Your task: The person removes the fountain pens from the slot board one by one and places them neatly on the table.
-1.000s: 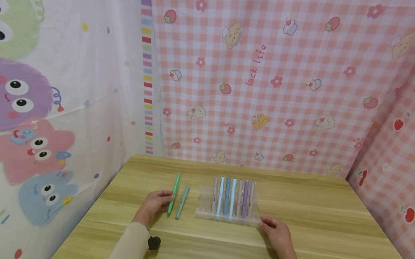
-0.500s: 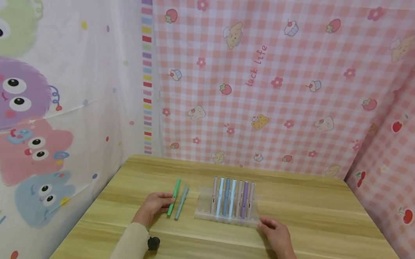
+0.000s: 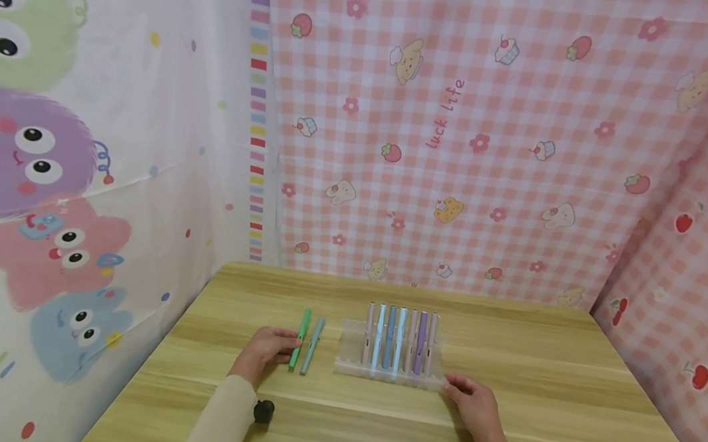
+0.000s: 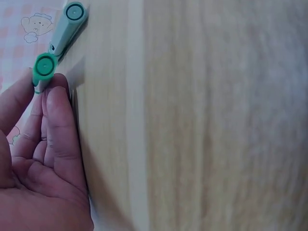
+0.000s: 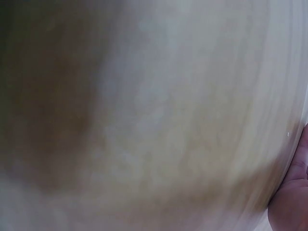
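My left hand [image 3: 267,350] pinches a bright green pen [image 3: 301,335] between thumb and fingers, close over the table. In the left wrist view the round end of the green pen [image 4: 45,65] shows above the fingertips. Beside it, to the right, a grey-green pen [image 3: 312,347] lies on the table, roughly parallel. A clear plastic pen rack [image 3: 346,364] holds a row of several pens, among them a purple pen [image 3: 421,345] and a dark blue pen [image 3: 390,340]. At the rack's front right corner, my right hand [image 3: 473,401] grips the edge with thumb and fingers.
The wood-grain table [image 3: 537,391] carries all of this. Behind it hangs a pink checked curtain [image 3: 516,109], and a white cartoon-print curtain [image 3: 172,131] hangs at the left. A small black round object [image 3: 264,412] sits by the left sleeve.
The green pen in my left hand has shifted slightly nearer to me and toward the grey-green pen. My right hand stays at the rack's corner. The head view has swayed a little.
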Motion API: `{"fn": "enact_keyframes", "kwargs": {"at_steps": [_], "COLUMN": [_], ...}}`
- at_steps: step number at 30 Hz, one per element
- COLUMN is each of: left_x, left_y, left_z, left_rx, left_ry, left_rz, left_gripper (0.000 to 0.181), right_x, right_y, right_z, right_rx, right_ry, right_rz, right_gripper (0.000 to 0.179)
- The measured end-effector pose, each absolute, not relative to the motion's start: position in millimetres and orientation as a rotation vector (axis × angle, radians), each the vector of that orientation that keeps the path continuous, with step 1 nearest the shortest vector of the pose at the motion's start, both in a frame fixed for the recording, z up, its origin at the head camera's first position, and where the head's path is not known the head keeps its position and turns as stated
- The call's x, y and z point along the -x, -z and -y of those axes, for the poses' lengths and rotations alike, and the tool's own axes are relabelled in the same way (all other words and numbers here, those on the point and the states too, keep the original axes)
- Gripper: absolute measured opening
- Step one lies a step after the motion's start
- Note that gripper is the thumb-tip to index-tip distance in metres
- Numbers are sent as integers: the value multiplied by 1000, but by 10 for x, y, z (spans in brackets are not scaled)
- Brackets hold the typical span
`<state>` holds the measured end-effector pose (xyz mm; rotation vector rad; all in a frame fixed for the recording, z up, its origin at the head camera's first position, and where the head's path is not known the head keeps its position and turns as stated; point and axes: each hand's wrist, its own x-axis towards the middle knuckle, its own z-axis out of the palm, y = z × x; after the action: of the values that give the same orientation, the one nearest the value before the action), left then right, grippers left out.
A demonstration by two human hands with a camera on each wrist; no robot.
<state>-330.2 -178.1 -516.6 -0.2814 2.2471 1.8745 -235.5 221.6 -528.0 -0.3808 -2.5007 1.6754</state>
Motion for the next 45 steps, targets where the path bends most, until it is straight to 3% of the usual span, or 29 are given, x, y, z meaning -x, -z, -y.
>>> {"fn": "enact_keyframes", "kwargs": {"at_steps": [31,45], "left_x": [3270,3273], "left_y": [5051,5014], "left_z": [1728,1743], "left_rx": [239,235], "left_ry": [-1627,-1712], "left_rz": [-2466,-2419], "left_gripper": [18,23], "right_x": [2356,2350], "right_y": [5302,5273], "right_z": [-2212,-2214], "right_rx": [363,367], "right_ry": [-1740,-1750], "right_rz": [2449,2459], "right_gripper": [25,26]}}
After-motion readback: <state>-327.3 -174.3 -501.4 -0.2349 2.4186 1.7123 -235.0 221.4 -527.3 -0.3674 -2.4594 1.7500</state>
